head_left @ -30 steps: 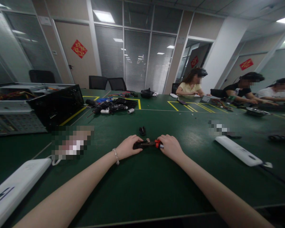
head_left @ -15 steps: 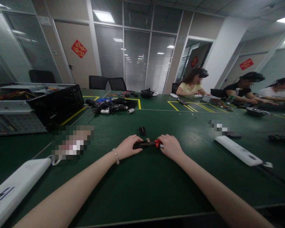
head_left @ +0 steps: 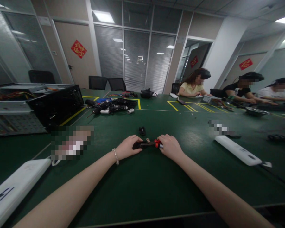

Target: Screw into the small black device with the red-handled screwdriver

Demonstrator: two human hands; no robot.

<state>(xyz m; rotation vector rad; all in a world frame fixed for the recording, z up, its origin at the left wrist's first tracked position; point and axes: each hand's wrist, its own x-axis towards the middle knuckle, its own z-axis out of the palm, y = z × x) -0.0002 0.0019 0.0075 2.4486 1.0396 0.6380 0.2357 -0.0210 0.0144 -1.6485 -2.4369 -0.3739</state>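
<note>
A small black object (head_left: 136, 145) was pinched in the left hand (head_left: 128, 147); red-handled, dark-nosed metal pliers (head_left: 153, 143), pointed toward it, were gripped by the right hand (head_left: 171, 147) over the smooth green table (head_left: 142, 186).

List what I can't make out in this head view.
Head view:
Small black object: partly covered by the left hand.
Red-handled metal pliers: grip ends hidden by the right hand.
Oblong white plastic device: near end cut off at lower left.
Black-and-silver metal computer case: left edge cuts it.

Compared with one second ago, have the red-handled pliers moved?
No, the red-handled pliers show no visible shift against the yellow table marking beyond them.
</note>
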